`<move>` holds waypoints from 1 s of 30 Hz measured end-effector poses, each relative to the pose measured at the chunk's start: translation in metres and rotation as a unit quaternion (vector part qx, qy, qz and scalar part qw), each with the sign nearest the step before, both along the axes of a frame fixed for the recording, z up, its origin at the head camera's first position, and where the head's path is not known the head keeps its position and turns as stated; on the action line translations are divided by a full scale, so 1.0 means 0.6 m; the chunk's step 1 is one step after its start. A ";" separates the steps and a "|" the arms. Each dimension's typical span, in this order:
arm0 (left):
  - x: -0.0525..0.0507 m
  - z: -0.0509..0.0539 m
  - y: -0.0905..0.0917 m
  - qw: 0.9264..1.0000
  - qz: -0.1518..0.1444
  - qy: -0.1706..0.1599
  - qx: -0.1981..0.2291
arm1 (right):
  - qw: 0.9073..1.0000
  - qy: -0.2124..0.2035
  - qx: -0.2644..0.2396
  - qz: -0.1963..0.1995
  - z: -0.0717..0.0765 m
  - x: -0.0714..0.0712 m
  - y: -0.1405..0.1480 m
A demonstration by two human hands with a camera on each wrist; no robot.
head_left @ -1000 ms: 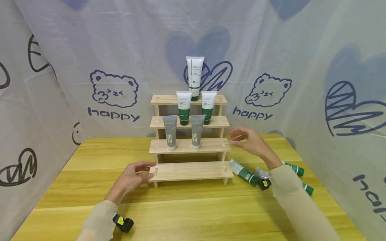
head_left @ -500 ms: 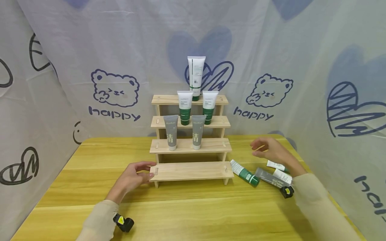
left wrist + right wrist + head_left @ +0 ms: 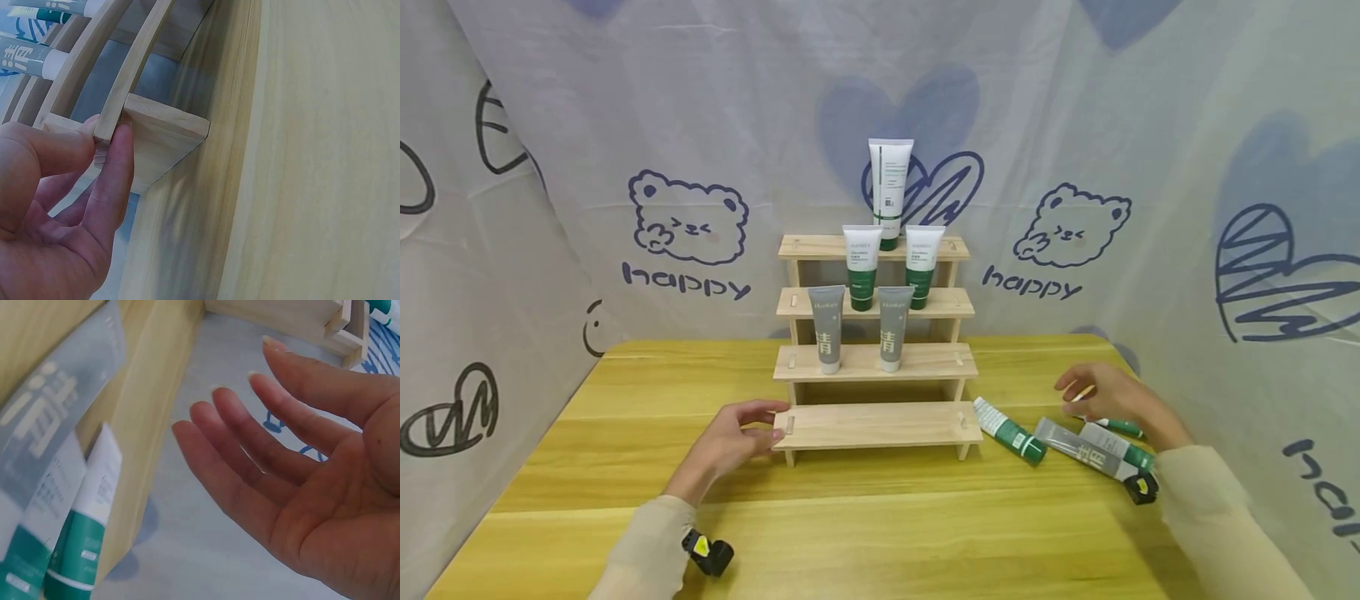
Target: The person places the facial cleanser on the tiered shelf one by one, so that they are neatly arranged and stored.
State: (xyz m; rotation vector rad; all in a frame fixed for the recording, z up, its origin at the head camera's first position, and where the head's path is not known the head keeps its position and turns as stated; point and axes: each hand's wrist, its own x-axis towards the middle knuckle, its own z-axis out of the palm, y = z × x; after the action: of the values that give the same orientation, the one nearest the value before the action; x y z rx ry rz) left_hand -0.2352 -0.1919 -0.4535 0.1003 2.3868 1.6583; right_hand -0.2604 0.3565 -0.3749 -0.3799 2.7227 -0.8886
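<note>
A stepped wooden display rack [image 3: 872, 425] stands mid-table. My left hand [image 3: 733, 442] pinches the left end of its lowest step between thumb and fingers, as the left wrist view shows. Over the loose tubes at the right hovers my right hand [image 3: 1112, 396], empty, with fingers spread and slightly bent. Below it lie a grey tube [image 3: 1078, 447], a white-and-green tube [image 3: 1120, 446] and another white-and-green tube [image 3: 81, 550], partly hidden by the hand in the head view. One more green-and-white tube [image 3: 1011, 429] lies beside the rack's right end.
On the rack stand two grey tubes, the left one [image 3: 827, 329] and the right one [image 3: 892, 329]. Higher up are two small white-and-green tubes [image 3: 861, 267] and a tall white tube [image 3: 889, 192]. A printed cloth [image 3: 700, 100] hangs behind and at both sides.
My right hand has moved right and down, away from the rack and over the loose tubes. The left hand keeps its hold on the lowest step.
</note>
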 end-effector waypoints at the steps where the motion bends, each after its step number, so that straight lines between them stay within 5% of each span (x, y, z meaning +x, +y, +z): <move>1: 0.000 0.001 0.000 1.000 0.000 0.001 -0.001 | 1.000 -0.001 0.003 0.002 -0.001 0.002 0.004; 15: 0.001 -0.002 -0.004 1.000 0.003 0.006 -0.001 | 0.996 -0.067 0.051 -0.019 -0.024 0.017 0.043; 30: 0.000 -0.001 -0.001 1.000 -0.003 0.010 0.007 | 0.991 -0.084 0.093 -0.055 -0.050 0.014 0.060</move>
State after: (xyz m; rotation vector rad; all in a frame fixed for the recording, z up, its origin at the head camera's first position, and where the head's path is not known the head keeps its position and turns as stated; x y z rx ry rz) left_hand -0.2350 -0.1927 -0.4542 0.1276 2.3877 1.6795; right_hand -0.2520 0.3928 -0.4050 -0.1122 2.6609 -0.6521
